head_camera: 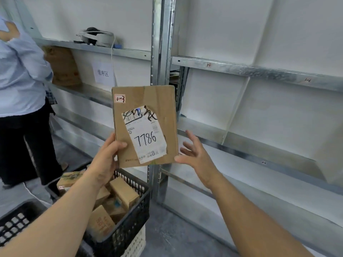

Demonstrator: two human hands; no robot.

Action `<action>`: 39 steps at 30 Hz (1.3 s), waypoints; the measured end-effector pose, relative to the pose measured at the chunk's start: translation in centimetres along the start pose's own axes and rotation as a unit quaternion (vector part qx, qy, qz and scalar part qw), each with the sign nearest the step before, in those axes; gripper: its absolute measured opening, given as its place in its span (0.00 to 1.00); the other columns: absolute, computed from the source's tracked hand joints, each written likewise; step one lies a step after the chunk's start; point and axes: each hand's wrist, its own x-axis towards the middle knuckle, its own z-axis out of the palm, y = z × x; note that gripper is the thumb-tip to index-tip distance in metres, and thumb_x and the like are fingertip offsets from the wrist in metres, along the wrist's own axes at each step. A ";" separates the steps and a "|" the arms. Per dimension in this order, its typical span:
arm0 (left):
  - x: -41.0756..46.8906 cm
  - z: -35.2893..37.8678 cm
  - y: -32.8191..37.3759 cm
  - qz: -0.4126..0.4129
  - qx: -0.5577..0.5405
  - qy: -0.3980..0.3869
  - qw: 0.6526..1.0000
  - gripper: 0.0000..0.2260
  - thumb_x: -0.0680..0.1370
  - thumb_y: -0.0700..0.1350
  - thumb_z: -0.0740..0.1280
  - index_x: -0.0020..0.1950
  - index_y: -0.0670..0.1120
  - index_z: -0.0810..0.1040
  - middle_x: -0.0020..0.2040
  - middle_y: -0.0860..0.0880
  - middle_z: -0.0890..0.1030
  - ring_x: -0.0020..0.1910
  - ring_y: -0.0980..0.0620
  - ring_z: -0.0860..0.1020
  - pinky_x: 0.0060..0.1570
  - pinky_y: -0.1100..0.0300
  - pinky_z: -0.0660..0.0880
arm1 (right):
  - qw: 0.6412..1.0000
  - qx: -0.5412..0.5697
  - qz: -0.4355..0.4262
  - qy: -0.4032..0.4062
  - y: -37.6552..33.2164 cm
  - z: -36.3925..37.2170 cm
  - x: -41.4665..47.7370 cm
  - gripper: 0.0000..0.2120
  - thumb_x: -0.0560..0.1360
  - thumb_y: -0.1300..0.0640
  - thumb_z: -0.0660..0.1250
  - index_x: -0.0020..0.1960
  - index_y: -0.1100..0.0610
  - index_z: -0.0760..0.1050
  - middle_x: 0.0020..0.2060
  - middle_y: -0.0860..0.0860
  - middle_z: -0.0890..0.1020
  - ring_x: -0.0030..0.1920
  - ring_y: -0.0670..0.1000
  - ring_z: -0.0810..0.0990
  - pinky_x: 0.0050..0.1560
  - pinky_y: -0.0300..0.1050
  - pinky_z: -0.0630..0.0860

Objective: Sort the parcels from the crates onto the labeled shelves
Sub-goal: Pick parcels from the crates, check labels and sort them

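The parcel (144, 125) is a flat brown box, and you are holding it up in the air in front of the shelves, above the black crate (130, 229). Your left hand (107, 156) grips its bottom left corner, with the thumb on the front and the fingers behind. Your right hand (194, 154) is open with the fingers spread, just beside the bottom right corner - I cannot tell if the thumb touches the box. A small red tag (119, 98) in the top corner seems to say 1-3, and a big white sticker (146, 138) says 7786. I think you are reading the tag to pick a shelf. The job looks far from done: the crate has many small boxes (124, 193) in it, and I can see only one brown box (63, 67) on a shelf, over on the left. The shelf rail (241, 71) on the right has little red tags too, but they are too small to read well. For moving, the right side has wide gaps between the rails, so a flat box should slide in easily. Watch the metal post (159, 52) just behind the parcel and the hard front edges of the rails. Another person (22, 80) stands close on the left, so there is less room that way.
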 end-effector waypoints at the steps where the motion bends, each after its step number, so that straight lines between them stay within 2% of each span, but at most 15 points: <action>1: 0.1 1.0 -0.2 -0.003 0.010 -0.021 1.000 0.24 0.65 0.51 0.67 0.61 0.57 0.75 0.56 0.50 0.82 0.56 0.46 0.76 0.46 0.50 0.73 | 1.000 -0.020 -0.014 -0.007 -0.2 -1.0 -0.3 0.45 0.63 0.51 0.77 0.74 0.37 0.58 0.72 0.48 0.66 0.69 0.49 0.70 0.64 0.47 0.70; 3: 0.3 3.3 -0.7 -0.003 0.023 -0.053 0.998 0.30 0.60 0.54 0.68 0.62 0.55 0.74 0.54 0.51 0.83 0.54 0.47 0.78 0.44 0.52 0.73 | 0.998 -0.037 -0.037 -0.022 -0.6 -2.9 -1.1 0.42 0.66 0.56 0.78 0.73 0.39 0.60 0.67 0.45 0.73 0.65 0.45 0.74 0.59 0.40 0.74; 6: 0.6 6.5 -1.4 0.001 0.023 -0.081 0.996 0.31 0.58 0.55 0.68 0.62 0.53 0.74 0.51 0.52 0.84 0.52 0.48 0.78 0.44 0.53 0.74 | 0.998 -0.042 -0.048 -0.018 -1.1 -5.7 -2.7 0.41 0.66 0.61 0.76 0.71 0.40 0.60 0.62 0.44 0.78 0.59 0.40 0.78 0.49 0.31 0.76; 10: 1.1 10.3 -2.1 0.002 0.024 -0.127 0.992 0.32 0.59 0.55 0.68 0.65 0.54 0.72 0.57 0.48 0.82 0.55 0.45 0.78 0.50 0.47 0.74 | 0.998 -0.055 -0.041 0.008 -1.6 -8.9 -4.7 0.43 0.58 0.50 0.75 0.67 0.34 0.59 0.63 0.47 0.78 0.61 0.43 0.77 0.55 0.39 0.75; 13: 1.6 13.3 -2.2 0.002 0.031 -0.155 0.987 0.34 0.59 0.54 0.68 0.66 0.53 0.71 0.56 0.48 0.82 0.53 0.46 0.80 0.48 0.49 0.76 | 0.998 -0.051 -0.035 0.033 -1.8 -11.3 -5.8 0.42 0.56 0.47 0.74 0.63 0.29 0.58 0.62 0.47 0.78 0.60 0.42 0.77 0.56 0.39 0.75; 16: 2.5 16.1 -2.0 0.007 0.040 -0.182 0.982 0.32 0.59 0.54 0.68 0.64 0.54 0.72 0.54 0.50 0.83 0.52 0.47 0.81 0.47 0.50 0.78 | 0.996 -0.056 -0.039 0.066 -1.9 -13.7 -6.6 0.42 0.56 0.48 0.74 0.63 0.29 0.58 0.58 0.46 0.80 0.57 0.41 0.79 0.56 0.42 0.75; 19: 3.7 19.2 -2.2 -0.002 0.048 -0.218 0.975 0.32 0.60 0.54 0.68 0.65 0.55 0.72 0.57 0.48 0.82 0.55 0.43 0.79 0.52 0.44 0.77 | 0.991 -0.061 -0.046 0.113 -1.7 -16.4 -7.3 0.42 0.56 0.51 0.75 0.62 0.28 0.59 0.57 0.46 0.81 0.56 0.41 0.79 0.57 0.44 0.74; 23: 5.4 23.6 -2.1 0.011 0.098 -0.278 0.955 0.31 0.63 0.56 0.68 0.67 0.59 0.70 0.60 0.50 0.81 0.59 0.45 0.78 0.58 0.40 0.74 | 0.983 -0.061 -0.059 0.165 -1.4 -20.6 -8.2 0.41 0.59 0.57 0.75 0.63 0.30 0.61 0.57 0.49 0.81 0.54 0.43 0.80 0.50 0.39 0.75; 25: 6.3 25.9 -2.0 0.019 0.123 -0.298 0.946 0.32 0.65 0.62 0.68 0.69 0.62 0.68 0.61 0.53 0.79 0.60 0.48 0.78 0.60 0.42 0.73 | 0.977 -0.062 -0.066 0.191 -1.6 -23.0 -8.6 0.39 0.61 0.60 0.73 0.63 0.31 0.62 0.56 0.50 0.81 0.52 0.41 0.80 0.46 0.35 0.76; 28: 7.6 29.7 -1.9 0.056 0.141 -0.270 0.951 0.33 0.64 0.73 0.64 0.67 0.69 0.65 0.68 0.57 0.73 0.65 0.55 0.73 0.64 0.50 0.71 | 0.968 -0.071 -0.073 0.231 -2.1 -26.8 -9.5 0.39 0.60 0.60 0.73 0.63 0.31 0.63 0.56 0.50 0.81 0.54 0.41 0.80 0.44 0.34 0.77; 29: 8.1 31.1 -1.9 0.078 0.148 -0.249 0.954 0.31 0.65 0.74 0.63 0.67 0.70 0.64 0.69 0.58 0.71 0.66 0.55 0.71 0.65 0.51 0.70 | 0.964 -0.077 -0.075 0.244 -2.3 -28.2 -9.8 0.40 0.60 0.58 0.73 0.63 0.31 0.63 0.56 0.49 0.81 0.55 0.42 0.80 0.45 0.34 0.77; 32: 9.6 35.9 -2.2 0.154 0.196 -0.201 0.947 0.27 0.75 0.64 0.63 0.72 0.60 0.64 0.70 0.56 0.70 0.67 0.54 0.70 0.65 0.52 0.68 | 0.954 -0.095 -0.077 0.275 -3.3 -32.6 -10.7 0.40 0.58 0.55 0.74 0.64 0.31 0.64 0.55 0.48 0.82 0.56 0.44 0.80 0.48 0.36 0.77; 34: 10.5 39.1 -2.4 0.198 0.232 -0.201 0.931 0.26 0.77 0.56 0.64 0.74 0.56 0.64 0.71 0.54 0.69 0.66 0.55 0.70 0.62 0.57 0.67 | 0.948 -0.107 -0.074 0.290 -4.1 -35.6 -11.2 0.40 0.58 0.55 0.75 0.64 0.31 0.64 0.54 0.47 0.83 0.56 0.44 0.80 0.49 0.38 0.78; 36: 11.5 42.2 -2.7 0.236 0.261 -0.206 0.913 0.27 0.76 0.55 0.66 0.74 0.56 0.63 0.71 0.54 0.68 0.64 0.58 0.69 0.60 0.58 0.68 | 0.942 -0.123 -0.070 0.305 -4.9 -38.4 -11.8 0.41 0.58 0.53 0.75 0.65 0.32 0.64 0.55 0.47 0.82 0.58 0.45 0.80 0.52 0.42 0.78; 39: 12.8 46.7 -3.0 0.277 0.299 -0.211 0.889 0.29 0.75 0.55 0.68 0.74 0.56 0.63 0.71 0.53 0.68 0.63 0.56 0.68 0.63 0.51 0.70 | 0.929 -0.150 -0.063 0.333 -5.9 -42.2 -12.9 0.43 0.58 0.54 0.75 0.69 0.36 0.63 0.56 0.48 0.82 0.58 0.46 0.79 0.55 0.45 0.76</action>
